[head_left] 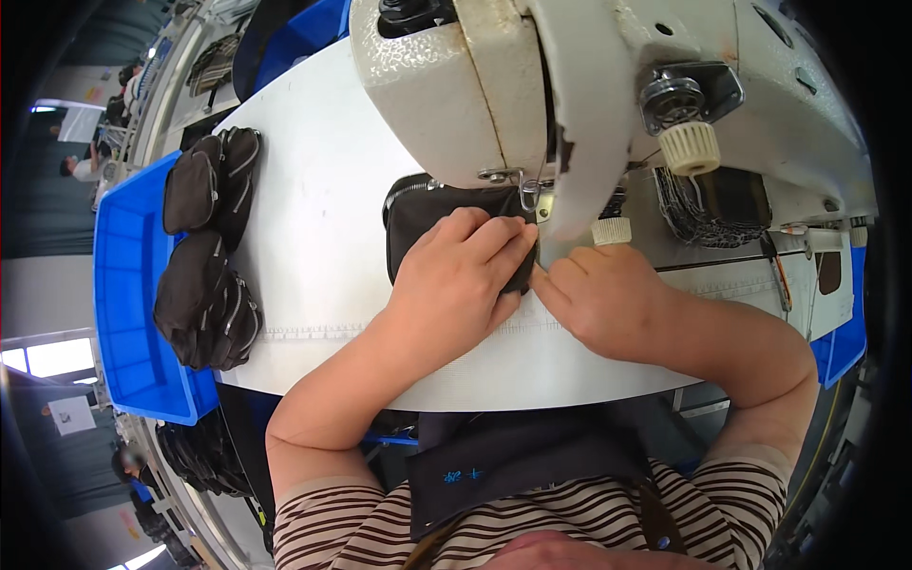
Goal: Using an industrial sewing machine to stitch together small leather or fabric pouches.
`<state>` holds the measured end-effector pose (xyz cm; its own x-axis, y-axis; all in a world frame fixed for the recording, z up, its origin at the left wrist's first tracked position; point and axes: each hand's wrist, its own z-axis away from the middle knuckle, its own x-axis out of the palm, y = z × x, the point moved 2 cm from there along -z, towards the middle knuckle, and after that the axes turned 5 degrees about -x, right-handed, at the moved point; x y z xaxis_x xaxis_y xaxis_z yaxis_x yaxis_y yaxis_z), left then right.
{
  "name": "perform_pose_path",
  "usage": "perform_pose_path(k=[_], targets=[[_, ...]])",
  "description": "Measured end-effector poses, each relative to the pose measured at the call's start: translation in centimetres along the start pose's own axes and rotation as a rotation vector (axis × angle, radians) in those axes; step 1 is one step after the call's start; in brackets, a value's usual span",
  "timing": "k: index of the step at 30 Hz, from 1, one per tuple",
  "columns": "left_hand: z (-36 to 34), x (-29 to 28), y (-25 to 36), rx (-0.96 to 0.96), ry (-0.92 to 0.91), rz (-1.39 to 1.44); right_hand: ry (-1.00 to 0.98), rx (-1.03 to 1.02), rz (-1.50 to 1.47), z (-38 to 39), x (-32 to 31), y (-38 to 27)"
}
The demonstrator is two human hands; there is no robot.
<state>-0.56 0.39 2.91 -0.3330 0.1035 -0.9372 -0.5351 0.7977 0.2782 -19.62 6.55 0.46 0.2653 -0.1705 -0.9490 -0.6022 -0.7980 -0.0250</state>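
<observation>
A black zippered pouch (pixel 408 223) lies on the white table under the head of a sewing machine (pixel 427 104). Its right edge is by the presser foot and needle area (pixel 530 195). My left hand (pixel 456 271) presses down on the pouch, fingers bent together and gripping its right part. On the other side, my right hand (pixel 603 299) is curled closed, its fingertips meeting the pouch's right edge close to the left fingers. What exactly lies between the right fingertips is partly hidden.
Several finished-looking black pouches (pixel 204 294) sit at the left, over the rim of a blue bin (pixel 128 294). A stack of black pieces (pixel 727 204) stands right of the machine's needle area. Near it lies a slim orange-and-black tool (pixel 779 280). A ruler strip (pixel 304 332) crosses the table (pixel 318 190).
</observation>
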Motion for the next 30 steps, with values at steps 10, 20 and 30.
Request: perform_pose_path(k=[10,20,30], targets=[[-1.1,0.6,-1.1,-0.02,0.077,-0.044,0.031,0.079,0.005,-0.3,0.4,0.5],[-0.8,0.5,-1.6,-0.036,0.072,0.022,-0.005,0.062,-0.02,-0.2,0.1,0.6],[-1.3,0.5,-2.0,-0.084,0.066,0.029,-0.035,0.116,0.03,-0.3,0.4,1.3]])
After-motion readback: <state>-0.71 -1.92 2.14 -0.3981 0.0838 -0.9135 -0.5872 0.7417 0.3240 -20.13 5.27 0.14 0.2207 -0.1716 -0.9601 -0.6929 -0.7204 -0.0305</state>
